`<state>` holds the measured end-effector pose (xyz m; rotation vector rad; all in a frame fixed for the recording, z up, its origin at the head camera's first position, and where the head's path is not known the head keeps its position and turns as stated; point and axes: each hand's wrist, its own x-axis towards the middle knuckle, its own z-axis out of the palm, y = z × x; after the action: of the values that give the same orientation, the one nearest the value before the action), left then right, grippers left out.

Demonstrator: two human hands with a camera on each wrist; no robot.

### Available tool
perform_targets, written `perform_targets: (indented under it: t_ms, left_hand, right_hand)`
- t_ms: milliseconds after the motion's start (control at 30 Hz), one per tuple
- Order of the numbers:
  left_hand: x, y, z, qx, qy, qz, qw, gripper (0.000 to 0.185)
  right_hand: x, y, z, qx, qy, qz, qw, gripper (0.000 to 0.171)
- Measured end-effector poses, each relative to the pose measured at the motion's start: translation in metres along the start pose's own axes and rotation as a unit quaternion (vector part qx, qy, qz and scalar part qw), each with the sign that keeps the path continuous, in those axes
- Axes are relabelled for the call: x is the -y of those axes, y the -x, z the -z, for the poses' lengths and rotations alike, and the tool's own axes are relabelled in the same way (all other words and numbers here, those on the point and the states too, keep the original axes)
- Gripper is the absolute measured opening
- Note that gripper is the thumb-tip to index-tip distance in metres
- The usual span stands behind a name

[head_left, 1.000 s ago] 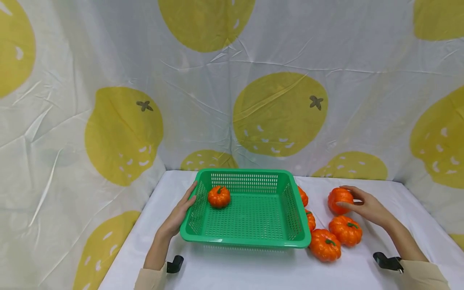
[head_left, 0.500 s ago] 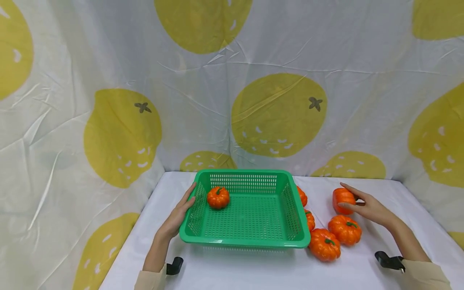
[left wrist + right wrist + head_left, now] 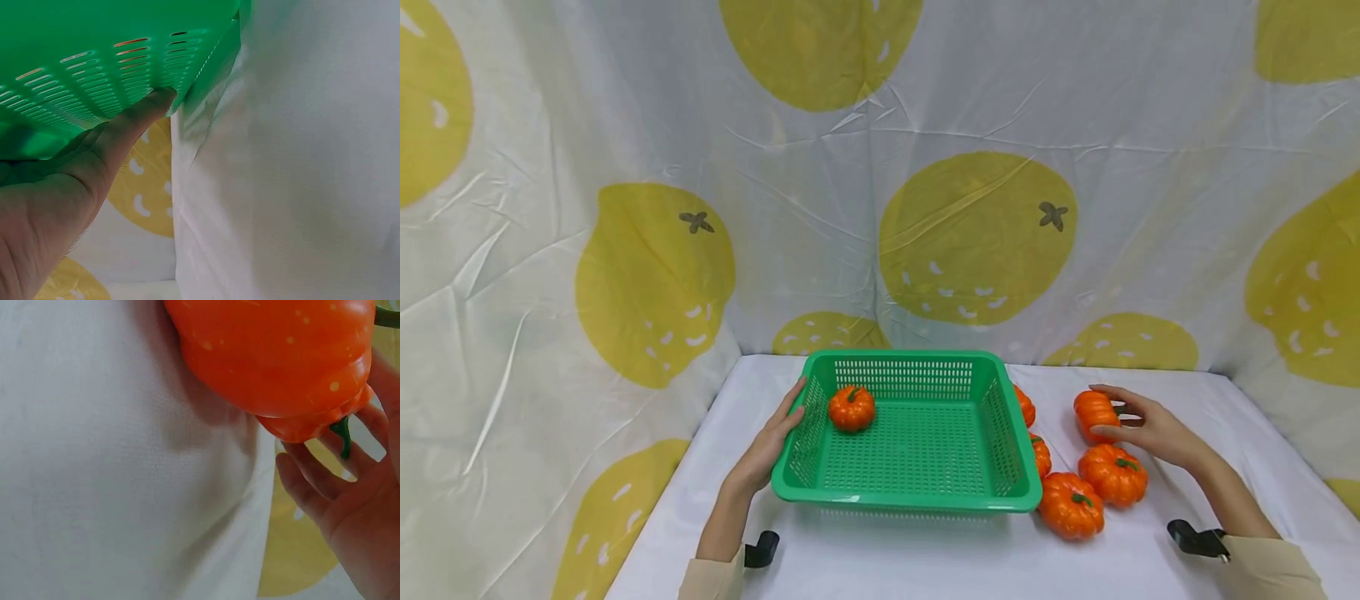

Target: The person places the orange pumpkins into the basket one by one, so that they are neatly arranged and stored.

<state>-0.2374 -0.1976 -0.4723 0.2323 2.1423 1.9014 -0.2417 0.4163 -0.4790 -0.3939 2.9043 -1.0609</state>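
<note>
Pumpkin [image 3: 1094,411] first: this small orange one sits in the right hand [image 3: 1150,425], thumb on its near side and the fingers [image 3: 1112,392] curled over the far side, so it is pinched across its ribbed middle and not gripped by the stalk. The right wrist view shows it [image 3: 275,356] tipped on its side, with the green stalk [image 3: 342,434] turned toward the palm [image 3: 362,531]; its short stalk-to-base axis runs roughly along the three-to-nine line, stalk toward three o'clock and base toward nine, toward the green basket [image 3: 917,500]. It appears raised just clear of the white cloth [image 3: 925,558], though whether its underside touches cannot be told. Holding it by the broad body seems meant to keep the round shape from rolling. Outward from that hand, two more pumpkins rest at about six and seven o'clock of the held one, stalks up: one [image 3: 1113,475] just below it and another [image 3: 1072,505] nearer the basket corner. Two further ones [image 3: 1027,406] [image 3: 1041,455] are half hidden behind the basket's right wall. The left hand [image 3: 771,442] lies with straight fingers pressed flat against the basket's left wall [image 3: 112,69], seemingly to steady it. Inside, one pumpkin [image 3: 852,408] sits upright at the far left corner. Behind everything hangs a lemon-printed curtain [image 3: 977,237].
</note>
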Motion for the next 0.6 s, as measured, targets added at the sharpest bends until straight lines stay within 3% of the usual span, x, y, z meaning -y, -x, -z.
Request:
perform_targets:
  t_ms: [200,400,600]
  left_hand:
    - [0.0017,0.0017,-0.0018,-0.001,0.008,0.000,1.0000,0.057]
    - [0.0010,0.0009,-0.0029,-0.004,0.010,-0.004,0.9999,0.058]
    - [-0.0006,0.0005,-0.0024,-0.004,0.007,-0.004,1.0000,0.058]
  right_hand:
    - [-0.0017,-0.0007,-0.0073,0.010,-0.005,0.000,1.000,0.079]
    - [-0.0023,-0.0012,-0.0053,-0.023,0.024,-0.028,0.999,0.108]
    - [-0.0054,0.0015,-0.0064,-0.022,0.051,-0.038,0.998,0.084]
